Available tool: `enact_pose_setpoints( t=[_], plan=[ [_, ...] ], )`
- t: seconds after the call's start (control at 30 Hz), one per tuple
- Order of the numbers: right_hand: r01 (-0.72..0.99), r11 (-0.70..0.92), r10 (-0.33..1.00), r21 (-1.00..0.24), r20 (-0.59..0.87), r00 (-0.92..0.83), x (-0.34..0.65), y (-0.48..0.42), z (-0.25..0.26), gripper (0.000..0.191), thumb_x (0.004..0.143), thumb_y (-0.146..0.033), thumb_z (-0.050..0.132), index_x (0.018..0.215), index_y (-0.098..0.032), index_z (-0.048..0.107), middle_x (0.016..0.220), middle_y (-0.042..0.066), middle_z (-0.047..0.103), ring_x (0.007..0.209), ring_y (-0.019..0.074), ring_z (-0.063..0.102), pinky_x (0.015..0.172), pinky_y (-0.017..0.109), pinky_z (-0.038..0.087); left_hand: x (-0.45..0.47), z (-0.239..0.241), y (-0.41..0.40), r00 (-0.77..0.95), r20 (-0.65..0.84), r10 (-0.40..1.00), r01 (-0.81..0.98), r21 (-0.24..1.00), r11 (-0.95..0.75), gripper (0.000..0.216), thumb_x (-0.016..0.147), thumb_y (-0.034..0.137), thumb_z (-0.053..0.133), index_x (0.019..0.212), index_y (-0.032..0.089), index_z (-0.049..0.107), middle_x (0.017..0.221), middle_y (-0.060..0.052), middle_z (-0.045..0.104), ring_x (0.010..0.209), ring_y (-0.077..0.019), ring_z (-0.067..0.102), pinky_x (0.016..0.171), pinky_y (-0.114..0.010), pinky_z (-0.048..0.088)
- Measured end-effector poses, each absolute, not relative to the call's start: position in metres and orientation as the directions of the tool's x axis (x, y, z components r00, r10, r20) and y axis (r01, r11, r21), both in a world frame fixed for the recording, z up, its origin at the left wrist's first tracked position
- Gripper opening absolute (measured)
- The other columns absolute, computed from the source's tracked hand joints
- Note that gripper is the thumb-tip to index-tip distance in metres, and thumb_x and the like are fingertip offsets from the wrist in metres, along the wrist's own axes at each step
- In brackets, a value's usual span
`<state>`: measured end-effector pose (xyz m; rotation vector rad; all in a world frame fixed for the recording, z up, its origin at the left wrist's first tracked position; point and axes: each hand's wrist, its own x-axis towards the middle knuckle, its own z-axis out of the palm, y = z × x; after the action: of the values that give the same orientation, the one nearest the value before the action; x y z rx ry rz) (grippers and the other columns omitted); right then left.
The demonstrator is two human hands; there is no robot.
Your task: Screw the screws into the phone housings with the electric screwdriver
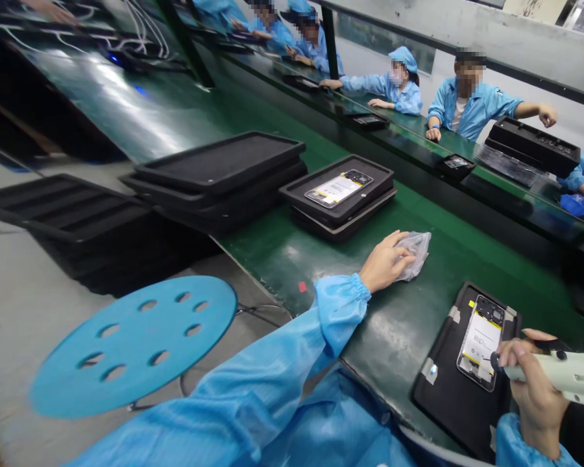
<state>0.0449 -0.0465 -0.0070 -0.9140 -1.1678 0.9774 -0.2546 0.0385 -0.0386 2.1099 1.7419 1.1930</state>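
Note:
My left hand (385,262) reaches out over the green conveyor belt (321,259) and rests on a crumpled clear plastic bag (415,251), fingers curled on it. My right hand (533,383) grips a white electric screwdriver (562,374), its tip against the lower edge of an opened phone (481,342). That phone lies back-up, battery showing, in a black fixture tray (448,395) at the near edge of the belt. Both my arms wear blue smock sleeves.
A second opened phone (338,188) lies on stacked black trays (340,214) further up the belt. More empty black trays (219,175) are piled at left. A blue perforated stool (131,347) stands below left. Several workers in blue (472,107) sit across the line.

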Motion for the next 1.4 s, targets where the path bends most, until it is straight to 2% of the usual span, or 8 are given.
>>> enact_pose_setpoints(
  t=[0.2, 0.3, 0.43, 0.57, 0.8, 1.17, 1.27, 1.4],
  plan=[
    [-0.12, 0.364, 0.923, -0.923, 0.341, 0.176, 0.045, -0.047, -0.003, 0.029, 0.081, -0.023, 0.068, 0.103, -0.019, 0.051, 0.058, -0.005, 0.053, 0.054, 0.017, 0.055, 0.06, 0.036, 0.048, -0.256, -0.004, 0.006, -0.197, 0.731, 0.654, 0.729, 0.555, -0.401, 0.013, 0.084, 0.027, 0.063, 0.079, 0.016, 0.069, 0.118, -0.01, 0.061, 0.117, -0.0263, 0.055, 0.101, -0.043, 0.045],
    [-0.13, 0.36, 0.924, -0.924, 0.333, 0.188, 0.044, -0.048, -0.003, 0.028, 0.082, -0.022, 0.066, 0.104, -0.02, 0.05, 0.058, -0.006, 0.053, 0.054, 0.0164, 0.054, 0.063, 0.037, 0.048, -0.233, 0.013, -0.018, -0.122, 0.803, 0.584, 0.649, 0.51, -0.565, 0.008, 0.085, 0.021, 0.064, 0.08, 0.016, 0.067, 0.097, -0.006, 0.067, 0.095, -0.0176, 0.063, 0.087, -0.031, 0.05],
    [-0.15, 0.36, 0.923, -0.921, 0.328, 0.203, 0.042, -0.049, -0.004, 0.029, 0.082, -0.021, 0.064, 0.106, -0.02, 0.049, 0.058, -0.006, 0.052, 0.055, 0.0166, 0.055, 0.068, 0.04, 0.048, -0.178, -0.006, -0.027, 0.283, 0.664, 0.692, 0.471, 0.532, -0.704, 0.013, 0.092, 0.019, 0.055, 0.088, 0.016, 0.066, 0.09, -0.003, 0.07, 0.085, -0.0123, 0.064, 0.077, -0.025, 0.047],
    [-0.209, 0.364, 0.926, -0.908, 0.329, 0.185, 0.039, -0.048, -0.004, 0.025, 0.082, -0.019, 0.063, 0.103, -0.021, 0.049, 0.058, -0.007, 0.052, 0.054, 0.0148, 0.054, 0.068, 0.037, 0.048, -0.138, -0.044, -0.017, 0.506, 0.458, 0.731, 0.501, 0.534, -0.681, 0.014, 0.092, 0.028, 0.058, 0.088, 0.018, 0.066, 0.093, -0.002, 0.07, 0.084, -0.0125, 0.064, 0.069, -0.024, 0.042],
    [-0.297, 0.375, 0.927, -0.878, 0.347, 0.144, 0.031, -0.049, -0.001, 0.021, 0.082, -0.018, 0.061, 0.099, -0.021, 0.05, 0.057, -0.007, 0.051, 0.052, 0.0129, 0.052, 0.064, 0.033, 0.048, -0.13, -0.062, -0.015, 0.542, 0.468, 0.698, 0.464, 0.525, -0.713, 0.029, 0.084, 0.045, 0.065, 0.076, 0.017, 0.065, 0.083, -0.002, 0.068, 0.08, -0.0137, 0.062, 0.067, -0.028, 0.037],
    [-0.287, 0.392, 0.92, -0.874, 0.375, 0.114, 0.027, -0.049, -0.001, 0.021, 0.082, -0.017, 0.061, 0.1, -0.021, 0.051, 0.057, -0.007, 0.051, 0.051, 0.0142, 0.053, 0.062, 0.034, 0.047, -0.131, -0.067, -0.018, 0.57, 0.514, 0.641, 0.424, 0.485, -0.765, 0.015, 0.088, 0.032, 0.063, 0.089, 0.018, 0.067, 0.092, 0.0, 0.072, 0.081, -0.0132, 0.062, 0.072, -0.031, 0.036],
    [-0.267, 0.372, 0.928, -0.889, 0.36, 0.094, 0.028, -0.048, -0.003, 0.008, 0.083, -0.02, 0.061, 0.086, -0.019, 0.053, 0.056, -0.005, 0.05, 0.051, 0.0147, 0.052, 0.06, 0.034, 0.047, -0.132, -0.065, -0.018, 0.601, 0.501, 0.623, 0.421, 0.464, -0.78, 0.013, 0.091, 0.029, 0.059, 0.092, 0.019, 0.067, 0.095, -0.001, 0.072, 0.082, -0.0133, 0.061, 0.074, -0.031, 0.035],
    [-0.225, 0.328, 0.941, -0.917, 0.338, -0.003, 0.032, -0.047, -0.007, 0.028, 0.085, -0.025, 0.059, 0.06, -0.017, 0.049, 0.055, -0.001, 0.05, 0.054, 0.0146, 0.052, 0.059, 0.031, 0.045, -0.132, -0.062, -0.019, 0.622, 0.494, 0.608, 0.416, 0.45, -0.79, 0.012, 0.092, 0.025, 0.056, 0.095, 0.018, 0.066, 0.1, -0.001, 0.071, 0.085, -0.0136, 0.061, 0.075, -0.032, 0.034]
  ],
)
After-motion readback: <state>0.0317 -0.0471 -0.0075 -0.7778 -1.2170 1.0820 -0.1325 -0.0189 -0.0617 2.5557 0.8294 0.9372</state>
